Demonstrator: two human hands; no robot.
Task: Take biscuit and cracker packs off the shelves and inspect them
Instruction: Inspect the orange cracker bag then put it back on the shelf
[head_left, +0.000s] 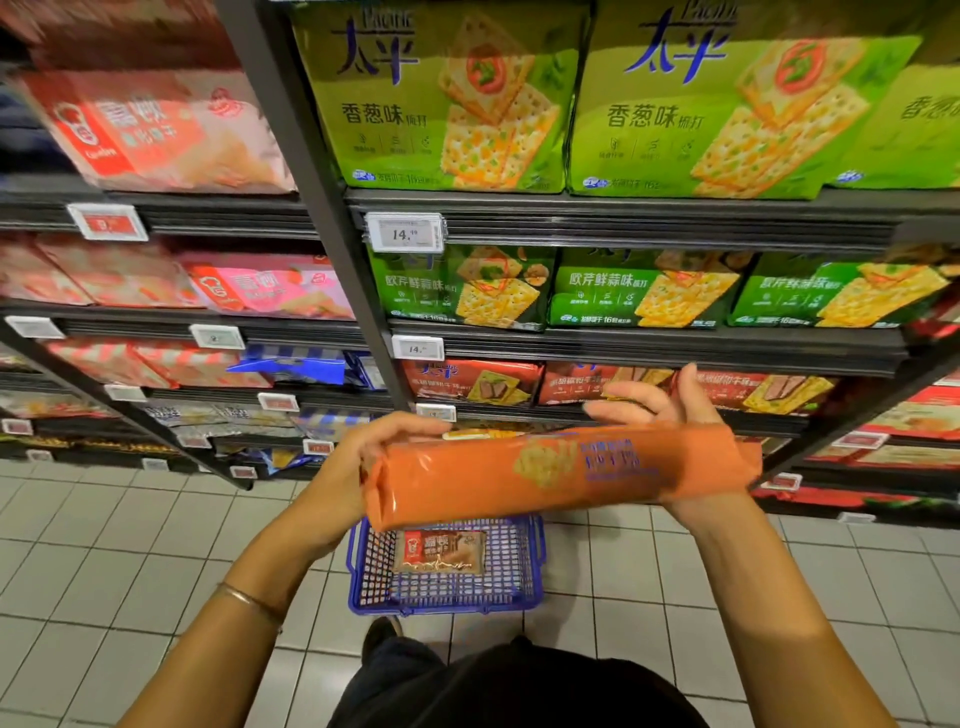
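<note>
A long orange cracker pack (561, 475) lies level in front of me, held between both hands above the basket. My left hand (358, 457) grips its left end, fingers curled over the top edge. My right hand (660, 402) is behind the right end, its fingers fairly straight above the pack and its palm against the back. Green cracker packs (447, 104) fill the upper shelves. Darker green packs (462, 288) sit one shelf lower, and red packs (472, 382) stand just behind my hands.
A blue wire basket (447, 597) stands on the tiled floor below the pack, with one brown biscuit pack (441, 551) inside. A dark shelf upright (311, 171) splits the shelving; red and pink packs (156, 130) are to its left. My foot (382, 634) is near the basket.
</note>
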